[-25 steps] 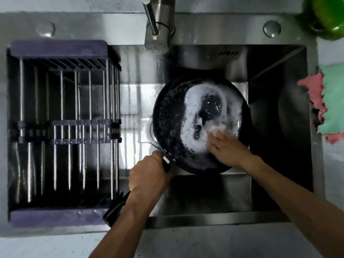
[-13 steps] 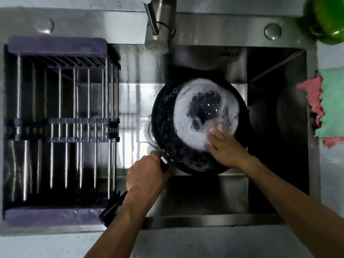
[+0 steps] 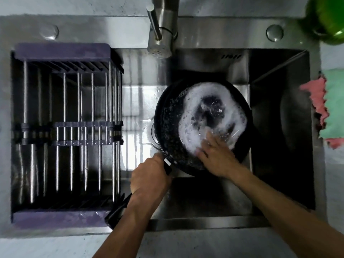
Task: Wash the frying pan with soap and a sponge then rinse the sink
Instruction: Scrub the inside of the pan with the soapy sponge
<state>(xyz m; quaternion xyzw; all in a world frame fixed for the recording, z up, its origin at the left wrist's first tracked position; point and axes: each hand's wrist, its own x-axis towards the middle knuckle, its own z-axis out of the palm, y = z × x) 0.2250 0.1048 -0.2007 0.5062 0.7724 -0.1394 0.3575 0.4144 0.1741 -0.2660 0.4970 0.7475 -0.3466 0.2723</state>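
Note:
A black frying pan (image 3: 167, 131) sits tilted in the steel sink (image 3: 279, 164), its inside covered by a ring of white soap foam (image 3: 193, 101). My left hand (image 3: 149, 175) grips the pan's black handle (image 3: 117, 213) near the rim. Inside the pan at its near right, my right hand (image 3: 217, 157) has its blurred fingers down in the foam. They hold a pale sponge (image 3: 232, 135), which is mostly hidden under the fingers and suds.
A faucet (image 3: 162, 34) hangs over the sink's back edge, with no water visibly running. A purple-framed drying rack (image 3: 63, 51) with metal bars fills the sink's left half. Green (image 3: 333, 101) and pink (image 3: 316, 94) cloths lie on the right counter below a green bottle (image 3: 327, 17).
My right hand has swept round the pan's near side, spreading the foam into a wider ring. The left hand keeps its grip on the handle.

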